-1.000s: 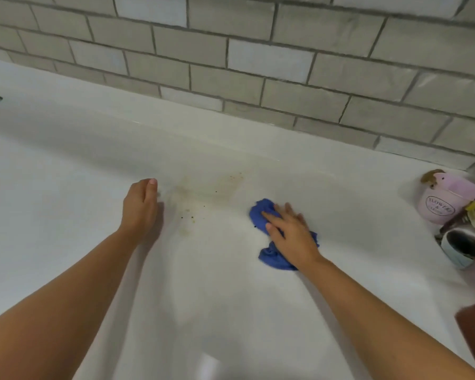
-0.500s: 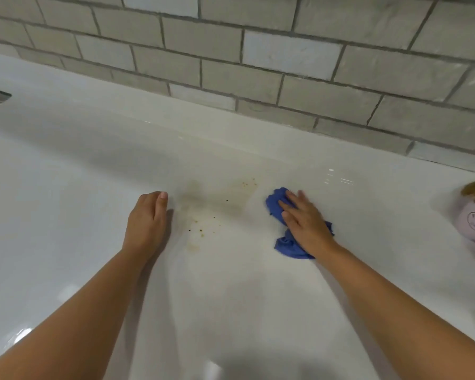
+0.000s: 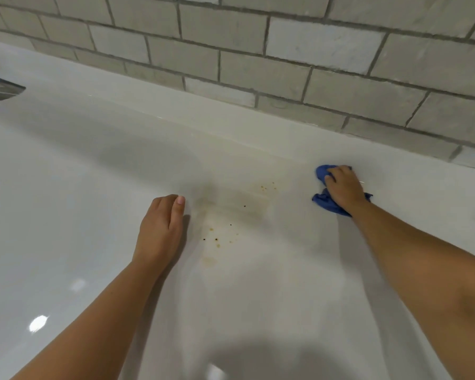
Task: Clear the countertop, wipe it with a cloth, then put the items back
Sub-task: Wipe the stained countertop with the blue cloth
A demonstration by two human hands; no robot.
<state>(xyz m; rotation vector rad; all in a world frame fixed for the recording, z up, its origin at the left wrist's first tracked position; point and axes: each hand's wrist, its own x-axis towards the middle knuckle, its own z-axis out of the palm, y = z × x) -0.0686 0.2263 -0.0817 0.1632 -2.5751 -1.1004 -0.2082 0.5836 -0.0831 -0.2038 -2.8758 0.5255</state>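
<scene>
- The right hand (image 3: 343, 187) presses the bunched blue cloth (image 3: 327, 203) onto the countertop (image 3: 66, 187), with its fingers curled over the cloth, close to the back edge under the tiled wall (image 3: 313, 50).
- The brown stain (image 3: 222, 234) lies to the left of the cloth and a little nearer the front edge, between the two hands. Its speckles run in a slanted band from front-left to rear-right, ending near the cloth.
- The left hand (image 3: 159, 229) rests flat just beside the stain, fingers straight and together, holding nothing. It is the nearer hand, but the cloth is in the right, so the wipe probably has to sweep leftward.
- Compared with half a second ago, the cloth and right hand sit further toward the back edge and further from the stain. The left hand has not moved, and the stain looks unwiped.
</scene>
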